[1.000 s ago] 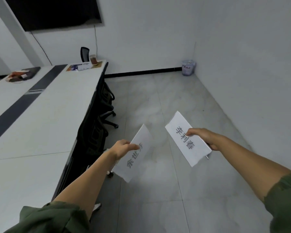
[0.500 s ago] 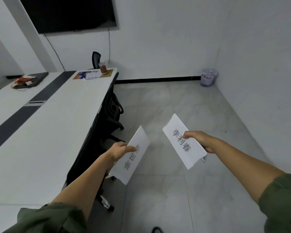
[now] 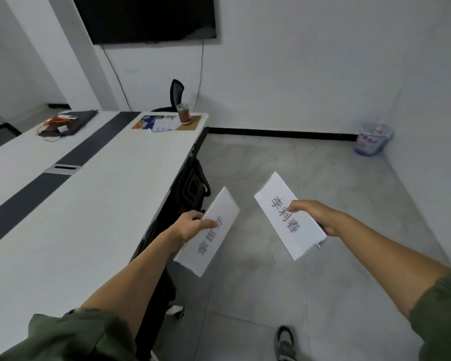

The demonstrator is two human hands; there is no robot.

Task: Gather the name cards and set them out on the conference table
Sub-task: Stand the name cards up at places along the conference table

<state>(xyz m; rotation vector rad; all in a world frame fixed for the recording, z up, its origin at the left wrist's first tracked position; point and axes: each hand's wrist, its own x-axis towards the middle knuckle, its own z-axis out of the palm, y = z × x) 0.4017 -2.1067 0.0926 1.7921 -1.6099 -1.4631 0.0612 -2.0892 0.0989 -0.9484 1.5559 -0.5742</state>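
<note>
**Two cards carried further down the room**

Both hands have moved on toward the far wall. Left hand (image 3: 190,225) pinches the left white paper name card (image 3: 206,246) over the floor, just off the long white tabletop (image 3: 89,204). Right hand (image 3: 315,214) pinches the right white paper name card (image 3: 294,227), further out.

One wide-angle camera sits on the person's head, beside the long right edge of the conference table (image 3: 89,204). It faces along that edge toward the far wall and tilts down far enough to catch a shoe (image 3: 284,343) at the bottom. Nearest the lens, the left hand (image 3: 190,226) holds the left name card (image 3: 211,246) and the right hand (image 3: 315,214) holds the right name card (image 3: 297,230). The table's far end lies well off.
</note>
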